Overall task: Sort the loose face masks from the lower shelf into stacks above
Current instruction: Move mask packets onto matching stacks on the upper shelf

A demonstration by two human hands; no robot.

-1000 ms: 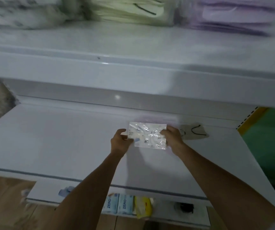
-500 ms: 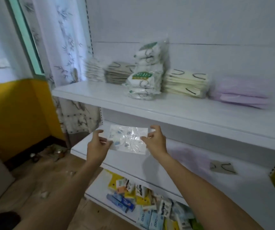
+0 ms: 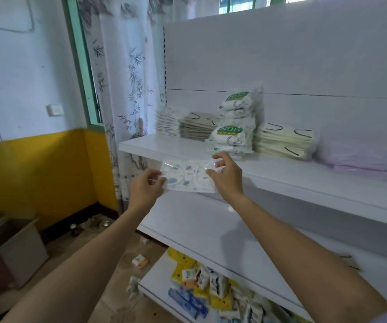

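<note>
1. On the far left is a wall (image 3: pixel 24 89), white on top and yellow below; it has a small white switch (image 3: pixel 55 110); a grey box (image 3: pixel 22 248) sits on the floor.
2. A curtain (image 3: pixel 122 89) with bamboo leaves hangs beside the shelves.
3. The left hand (image 3: pixel 144 186) pinches the left end of the face mask (image 3: pixel 188 176); its thumb and fingers curl on the clear wrapper.
4. The face mask is white with blue shapes; it is up in the air between both hands, just in front of the upper shelf (image 3: pixel 164 148) edge and above the lower shelf (image 3: pixel 211 229).
5. The right hand (image 3: pixel 226 177) pinches the right end of the mask.
6. On the upper shelf stand piles in a row: a white stack (image 3: pixel 168 121); a brown stack (image 3: pixel 198 125); N95 packs (image 3: pixel 234 127); a cream stack (image 3: pixel 283 141); a purple stack (image 3: pixel 362 157).
7. Down low, the bottom shelf (image 3: pixel 155 276) holds many small packets (image 3: pixel 202 290); far right on the lower shelf lies a flat brown thing (image 3: pixel 348 259), too dim to name.
</note>
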